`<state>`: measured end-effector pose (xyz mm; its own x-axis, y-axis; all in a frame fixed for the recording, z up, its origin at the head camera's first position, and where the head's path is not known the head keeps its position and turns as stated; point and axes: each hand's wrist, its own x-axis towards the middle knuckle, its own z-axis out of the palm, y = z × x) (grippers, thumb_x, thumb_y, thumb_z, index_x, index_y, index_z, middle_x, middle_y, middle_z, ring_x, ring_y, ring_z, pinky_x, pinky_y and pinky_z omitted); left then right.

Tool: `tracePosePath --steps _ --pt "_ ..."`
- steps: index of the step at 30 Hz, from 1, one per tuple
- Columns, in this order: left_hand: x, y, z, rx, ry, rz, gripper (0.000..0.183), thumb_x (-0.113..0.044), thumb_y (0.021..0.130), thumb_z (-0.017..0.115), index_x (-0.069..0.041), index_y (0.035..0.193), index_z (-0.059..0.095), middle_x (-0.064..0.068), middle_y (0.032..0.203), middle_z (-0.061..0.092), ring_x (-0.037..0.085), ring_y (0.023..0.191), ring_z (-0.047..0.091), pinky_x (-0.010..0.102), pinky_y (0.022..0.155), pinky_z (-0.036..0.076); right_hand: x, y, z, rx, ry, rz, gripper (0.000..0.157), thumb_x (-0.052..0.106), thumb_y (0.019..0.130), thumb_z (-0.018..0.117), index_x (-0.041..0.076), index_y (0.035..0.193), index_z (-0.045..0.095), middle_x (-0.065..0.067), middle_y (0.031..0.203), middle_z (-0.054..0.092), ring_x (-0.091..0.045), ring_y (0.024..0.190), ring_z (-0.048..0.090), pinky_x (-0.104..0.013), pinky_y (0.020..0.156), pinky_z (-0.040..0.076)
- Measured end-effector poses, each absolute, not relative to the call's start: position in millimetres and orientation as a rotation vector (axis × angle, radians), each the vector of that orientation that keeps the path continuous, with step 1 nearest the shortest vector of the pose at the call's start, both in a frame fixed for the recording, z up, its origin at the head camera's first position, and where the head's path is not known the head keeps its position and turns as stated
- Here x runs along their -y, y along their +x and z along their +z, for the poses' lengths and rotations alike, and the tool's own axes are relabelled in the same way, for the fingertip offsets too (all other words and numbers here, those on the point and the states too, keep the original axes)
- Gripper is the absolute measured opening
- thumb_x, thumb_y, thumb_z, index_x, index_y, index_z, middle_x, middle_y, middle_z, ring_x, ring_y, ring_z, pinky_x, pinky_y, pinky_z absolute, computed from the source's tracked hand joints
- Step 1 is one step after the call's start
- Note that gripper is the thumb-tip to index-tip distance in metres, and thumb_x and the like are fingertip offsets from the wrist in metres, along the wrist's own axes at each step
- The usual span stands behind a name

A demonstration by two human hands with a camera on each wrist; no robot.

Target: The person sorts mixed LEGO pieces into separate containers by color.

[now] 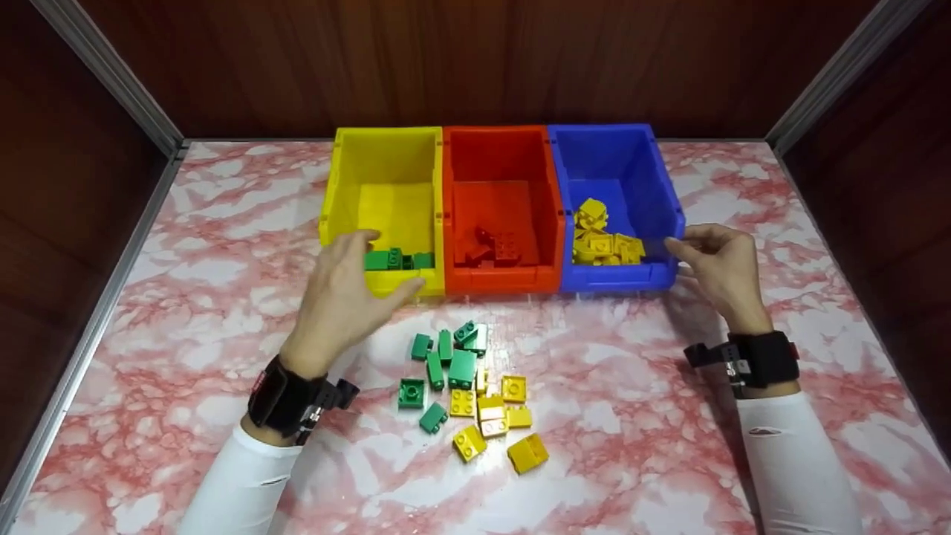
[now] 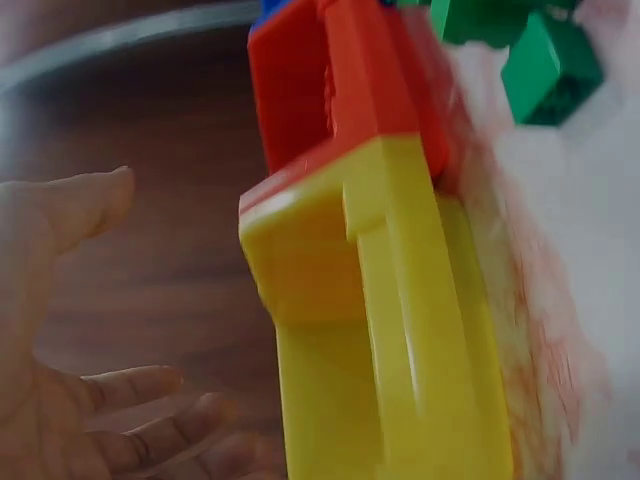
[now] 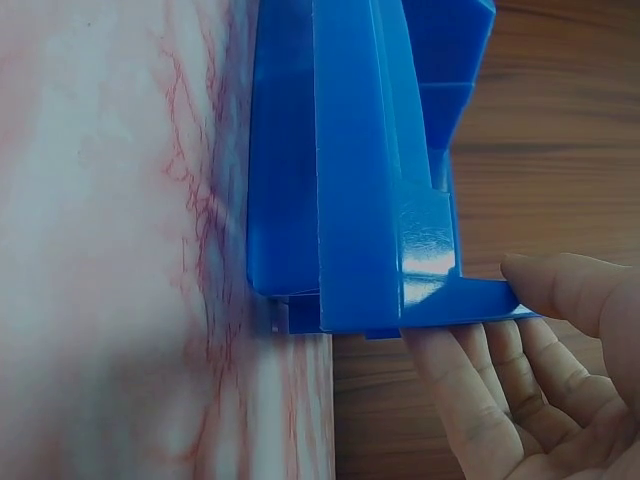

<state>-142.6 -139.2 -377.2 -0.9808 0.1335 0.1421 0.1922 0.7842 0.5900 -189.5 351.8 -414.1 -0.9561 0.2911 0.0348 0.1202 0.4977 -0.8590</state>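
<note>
My left hand point(image 1: 338, 301) hovers at the front left of the yellow bin point(image 1: 344, 171), its thumb and fingers spread; the left wrist view shows nothing between them. Several green bricks point(image 1: 383, 260) lie inside that bin. On the other side my right hand point(image 1: 724, 271) pinches the right side wall of the blue bin point(image 1: 669, 193), thumb over the rim and fingers along the outside, as the right wrist view point(image 3: 570, 370) shows. Yellow bricks point(image 1: 600, 244) fill the front of the blue bin. Between them stands the red bin point(image 1: 501, 279), holding a few red bricks point(image 1: 507, 245).
Loose green bricks point(image 1: 462, 368) and yellow bricks point(image 1: 492, 414) lie in a cluster on the marbled tabletop point(image 1: 609, 416), in front of the bins. Dark wood panels point(image 1: 475, 67) with metal edge strips point(image 1: 111, 74) enclose the table at the back and sides.
</note>
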Motion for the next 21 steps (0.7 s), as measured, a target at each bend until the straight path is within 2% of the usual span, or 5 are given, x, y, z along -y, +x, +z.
tracePosePath --steps 5,9,12,14,21 --pt "111.1 -131.9 -372.6 3.016 -0.573 -0.850 0.083 -0.053 0.091 0.077 -0.006 0.152 0.047 0.024 0.150 0.053 0.040 0.135 0.054 0.059 0.113 0.050 -351.2 -190.0 -414.4 2.573 -0.336 1.434 0.033 0.024 0.094 0.080 0.000 0.116 0.075 0.024 0.079 0.070 0.000 0.077 0.065 -0.014 0.070 0.054" --pt "91.7 -129.9 -374.4 3.069 -0.774 -0.833 0.066 -0.037 0.092 0.079 -0.008 0.146 0.055 0.022 0.140 0.060 0.037 0.121 0.060 0.053 0.107 0.056 -351.6 -189.7 -414.2 2.568 -0.338 1.427 0.033 0.024 0.095 0.080 -0.001 0.117 0.074 0.024 0.079 0.070 0.001 0.077 0.066 -0.015 0.071 0.056" --pt "78.4 -129.8 -376.4 3.117 -0.873 -0.818 0.054 -0.028 0.092 0.078 -0.010 0.140 0.061 0.016 0.125 0.063 0.030 0.106 0.058 0.044 0.095 0.057 -352.5 -189.5 -414.1 2.570 -0.353 1.428 0.034 0.024 0.095 0.080 -0.001 0.118 0.074 0.024 0.080 0.070 0.001 0.078 0.066 -0.015 0.072 0.056" --pt "70.4 -130.7 -378.0 3.158 -0.922 -0.803 0.047 -0.024 0.093 0.077 -0.011 0.135 0.064 0.014 0.120 0.063 0.029 0.104 0.056 0.041 0.091 0.056 -352.9 -189.9 -413.9 2.574 -0.356 1.426 0.034 0.025 0.095 0.079 0.000 0.118 0.074 0.025 0.081 0.070 0.001 0.079 0.065 -0.015 0.073 0.056" --pt "52.8 -143.2 -389.7 3.199 -1.047 -0.716 0.031 -0.009 0.089 0.076 -0.003 0.119 0.073 0.016 0.113 0.071 0.032 0.101 0.061 0.044 0.088 0.055 -352.0 -190.6 -415.5 2.559 -0.330 1.425 0.033 0.024 0.094 0.080 0.000 0.116 0.075 0.024 0.081 0.070 0.001 0.078 0.065 -0.014 0.070 0.054"
